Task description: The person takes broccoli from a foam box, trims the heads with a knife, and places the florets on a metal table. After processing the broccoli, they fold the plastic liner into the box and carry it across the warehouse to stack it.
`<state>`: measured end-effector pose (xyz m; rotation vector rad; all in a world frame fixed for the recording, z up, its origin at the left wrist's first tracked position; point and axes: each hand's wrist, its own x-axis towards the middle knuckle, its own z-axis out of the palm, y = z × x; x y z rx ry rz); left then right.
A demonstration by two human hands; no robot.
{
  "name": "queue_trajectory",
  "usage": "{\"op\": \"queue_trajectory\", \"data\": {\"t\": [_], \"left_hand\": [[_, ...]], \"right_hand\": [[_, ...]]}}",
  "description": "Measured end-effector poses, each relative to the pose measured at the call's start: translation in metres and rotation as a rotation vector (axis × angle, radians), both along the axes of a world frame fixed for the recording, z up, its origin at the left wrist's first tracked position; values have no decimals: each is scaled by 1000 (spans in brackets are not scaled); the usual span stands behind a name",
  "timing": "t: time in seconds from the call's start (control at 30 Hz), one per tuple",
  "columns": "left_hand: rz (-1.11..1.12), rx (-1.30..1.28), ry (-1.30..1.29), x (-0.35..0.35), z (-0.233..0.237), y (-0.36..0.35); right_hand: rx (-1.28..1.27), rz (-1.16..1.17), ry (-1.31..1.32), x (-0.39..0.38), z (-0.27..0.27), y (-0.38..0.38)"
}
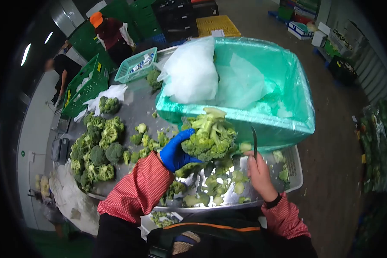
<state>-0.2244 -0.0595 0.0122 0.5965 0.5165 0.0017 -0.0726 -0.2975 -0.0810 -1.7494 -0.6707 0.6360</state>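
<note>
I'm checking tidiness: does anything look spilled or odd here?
Cut broccoli pieces lie scattered loose across the metal table, rather than gathered. Also, only the left hand wears a glove; the right hand, holding a knife, is bare.

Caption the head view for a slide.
Blue-gloved left hand holds a broccoli head; bare right hand grips a knife.

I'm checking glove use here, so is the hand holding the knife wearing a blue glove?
No, the right hand holding the knife is bare, while the blue glove is on the left hand.
</note>
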Motion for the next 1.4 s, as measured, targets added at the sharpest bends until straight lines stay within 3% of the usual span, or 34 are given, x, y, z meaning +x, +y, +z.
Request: {"op": "queue_trajectory", "data": {"t": [0.1,0.2,0.3,0.47,0.6,0.8,0.9,0.93,1.0,1.03,1.13,1.27,1.4], "left_hand": [[-19,27,17,-24,-50,-9],[74,343,296,-29,-91,-22],[173,386,375,-22,-122,-37],[249,422,383,-18,-159,-47],[250,464,379,-13,-156,-49],[331,720,343,-14,-164,-67],[261,464,290,-29,-140,-60],[207,230,315,-31,-96,-61],[184,126,155,-57,-88,-46],[202,181,17,-66,-87,-35],[236,564,120,-81,-60,-21],[285,918,81,-82,-73,-12],[264,1118,61,-95,-69,-7]], "right_hand": [[-122,77,-112,-13,18,5],[-206,168,-409,-28,11,5],[-184,239,-710,-32,-2,7],[-387,350,-854,-21,-15,16],[-486,382,-910,-15,-29,23],[-472,415,-885,-5,-42,49],[-425,462,-862,1,-48,45],[-389,472,-858,4,-51,39],[-374,407,-826,12,-56,22],[-369,365,-797,19,-60,10],[-287,286,-723,14,-46,12],[-158,309,-625,-13,10,29],[-106,414,-792,-18,25,31]]}}
